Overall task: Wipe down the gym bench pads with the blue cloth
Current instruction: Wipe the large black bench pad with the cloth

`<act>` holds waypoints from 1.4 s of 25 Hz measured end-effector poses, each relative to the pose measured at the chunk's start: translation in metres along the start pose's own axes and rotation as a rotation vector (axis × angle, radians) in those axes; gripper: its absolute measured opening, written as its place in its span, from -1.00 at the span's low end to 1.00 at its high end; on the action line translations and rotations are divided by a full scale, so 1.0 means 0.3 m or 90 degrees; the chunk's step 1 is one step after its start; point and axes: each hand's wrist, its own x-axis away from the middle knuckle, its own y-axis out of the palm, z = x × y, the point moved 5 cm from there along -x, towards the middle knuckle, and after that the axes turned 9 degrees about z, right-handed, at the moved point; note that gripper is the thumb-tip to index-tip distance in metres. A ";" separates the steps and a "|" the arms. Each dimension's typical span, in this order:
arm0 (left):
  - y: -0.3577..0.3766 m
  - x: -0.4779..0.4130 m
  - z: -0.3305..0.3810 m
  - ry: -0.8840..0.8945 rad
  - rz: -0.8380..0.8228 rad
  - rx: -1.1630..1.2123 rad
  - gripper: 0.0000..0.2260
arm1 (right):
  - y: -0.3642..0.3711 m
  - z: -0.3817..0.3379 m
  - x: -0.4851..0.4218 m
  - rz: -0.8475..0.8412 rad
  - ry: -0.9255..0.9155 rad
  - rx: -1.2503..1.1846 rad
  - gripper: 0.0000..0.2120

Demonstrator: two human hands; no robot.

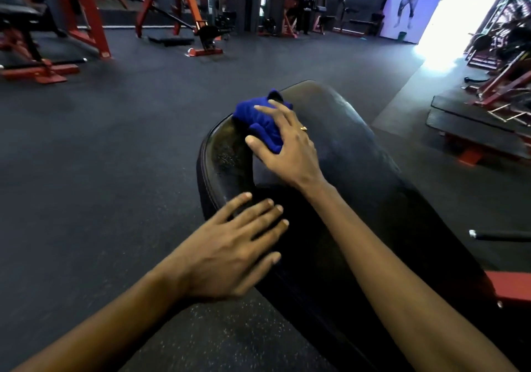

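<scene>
The right hand clasps the bunched blue cloth at the bench pad's far-left edge; the left hand lies flat nearer, holding nothing. Risk: the wad slips off the rounded edge.

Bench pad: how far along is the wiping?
Done: nothing clearly finished; wiped areas don't show. In hand: right hand holds the blue cloth against the bench pad near its far left edge, left hand flat on the nearer part. Left: pale specks beside the cloth, likely most of the pad.

One cloth, seemingly one pad
</scene>
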 end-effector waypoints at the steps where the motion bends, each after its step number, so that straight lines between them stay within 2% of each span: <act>1: 0.010 0.002 0.019 0.014 -0.006 -0.002 -0.52 | 0.003 -0.036 0.017 -0.017 -0.053 -0.025 -0.43; 5: 0.045 -0.060 0.057 -0.027 -0.046 -0.015 -0.49 | 0.042 -0.026 -0.041 -0.031 -0.135 -0.062 -0.44; 8: 0.066 -0.110 0.066 -0.042 -0.069 -0.022 -0.45 | 0.049 0.117 -0.198 0.000 -0.010 -0.013 -0.49; 10: 0.078 -0.119 0.066 -0.032 -0.077 -0.027 -0.43 | 0.039 0.132 -0.230 0.023 0.069 0.021 -0.53; 12: 0.083 -0.117 0.068 -0.025 -0.073 -0.030 -0.44 | 0.051 0.029 -0.160 0.019 0.018 0.010 -0.54; 15: 0.082 -0.115 0.072 -0.024 -0.023 -0.026 -0.54 | 0.060 -0.170 0.001 -0.008 -0.138 -0.040 -0.52; 18: 0.074 -0.106 0.079 -0.005 0.041 -0.021 -0.60 | 0.080 -0.227 -0.015 0.014 -0.171 -0.032 -0.53; 21: 0.075 -0.103 0.078 0.006 0.073 -0.016 -0.60 | 0.139 -0.251 -0.086 -0.028 -0.207 -0.018 -0.55; 22: 0.078 -0.104 0.080 0.004 0.074 -0.011 -0.59 | 0.154 -0.234 -0.111 -0.035 -0.205 -0.035 -0.56; 24: 0.084 -0.105 0.085 -0.002 0.068 -0.008 -0.58 | 0.153 -0.150 -0.187 -0.001 -0.129 -0.063 -0.58; 26: 0.088 -0.109 0.091 -0.001 0.052 -0.010 -0.57 | 0.122 -0.058 -0.231 0.043 -0.022 -0.030 -0.60; 27: 0.086 -0.111 0.088 0.002 0.046 -0.012 -0.56 | 0.110 -0.054 -0.217 0.049 -0.012 -0.009 -0.60; 29: 0.076 -0.106 0.088 0.009 0.036 -0.001 -0.55 | 0.085 -0.120 -0.119 0.035 -0.088 -0.020 -0.59; 33: 0.092 -0.076 0.172 0.062 -0.011 0.089 -0.51 | -0.032 -0.191 0.166 -0.088 -0.282 -0.088 -0.57; 35: 0.109 -0.064 0.220 0.120 -0.044 0.040 -0.47 | -0.069 -0.145 0.182 -0.120 -0.322 -0.102 -0.60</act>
